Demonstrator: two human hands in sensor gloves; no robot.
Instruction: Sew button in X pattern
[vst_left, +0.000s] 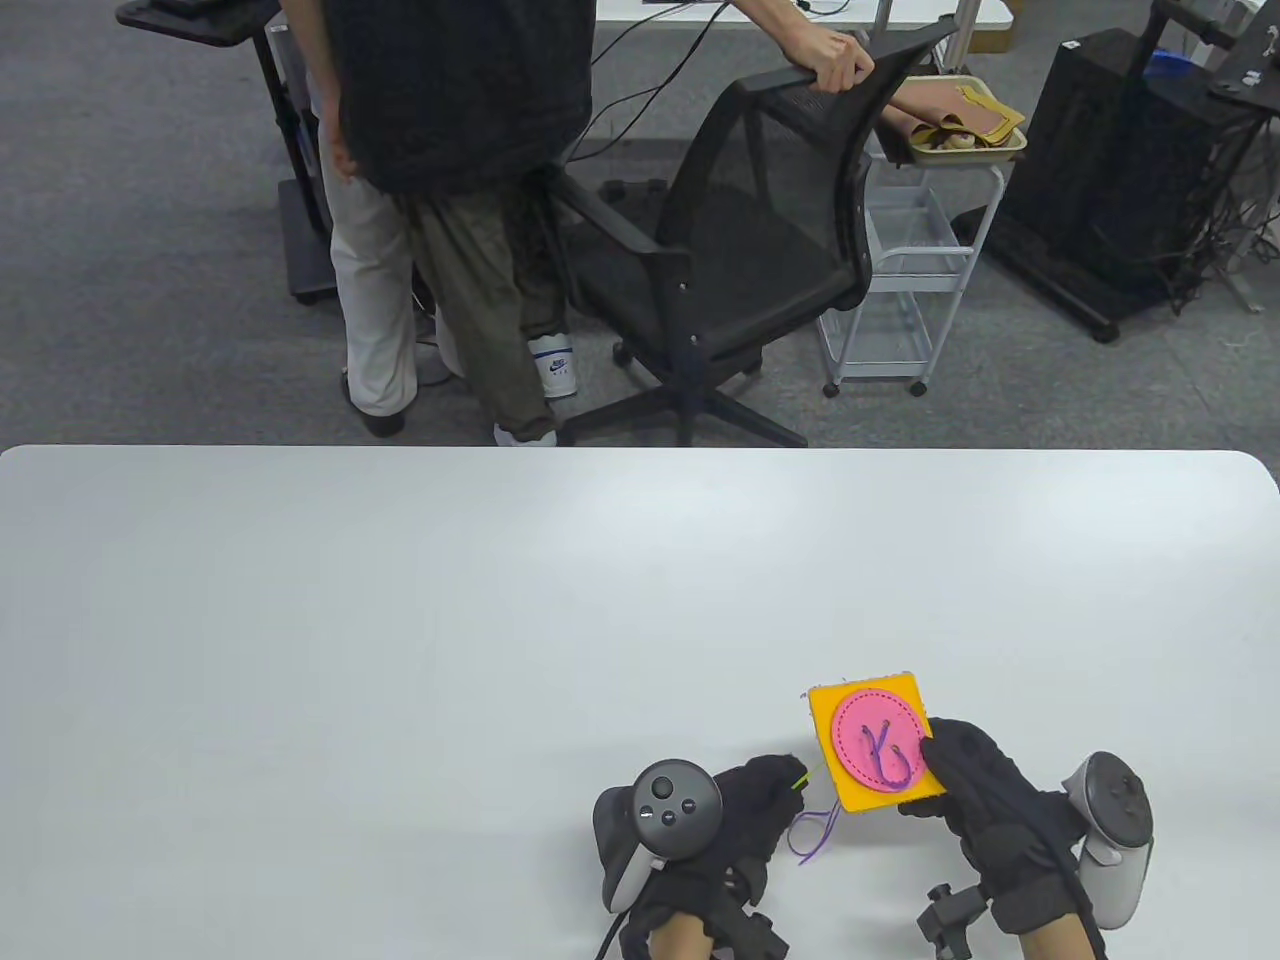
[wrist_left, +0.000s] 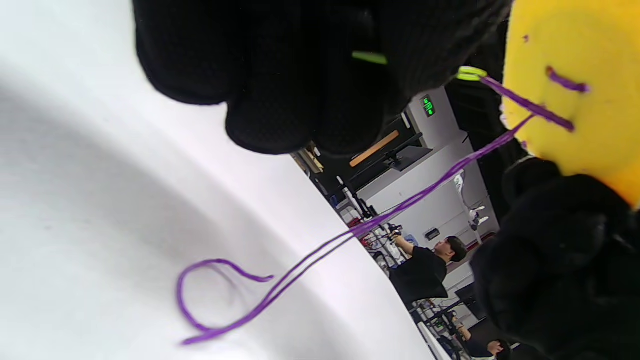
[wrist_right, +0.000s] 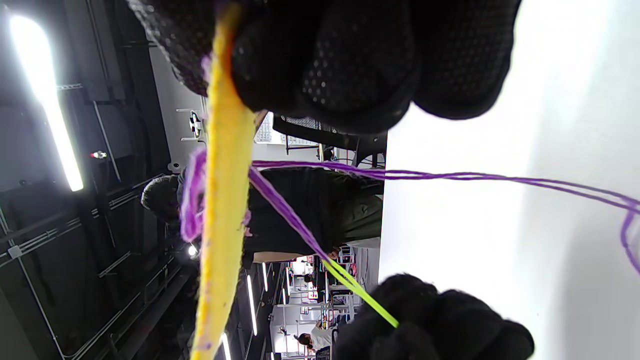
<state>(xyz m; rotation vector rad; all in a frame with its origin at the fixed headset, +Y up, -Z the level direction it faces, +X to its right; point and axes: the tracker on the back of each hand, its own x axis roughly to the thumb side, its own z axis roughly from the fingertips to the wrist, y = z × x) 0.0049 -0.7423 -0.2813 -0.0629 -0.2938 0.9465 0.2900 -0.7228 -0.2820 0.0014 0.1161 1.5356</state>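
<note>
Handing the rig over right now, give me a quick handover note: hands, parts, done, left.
Right hand grips the yellow square felt pad by its near right edge, holding it off the white table.
Left hand pinches the lime-green plastic needle, just left of the pad.
Purple thread runs from the needle's eye to the pad's underside; its slack loop lies on the table.
Done: purple stitches already cross the pink round felt button, but they do not yet read as a clean X.
Left: probably push the needle up through the next hole, complete the X, pull the slack tight.
</note>
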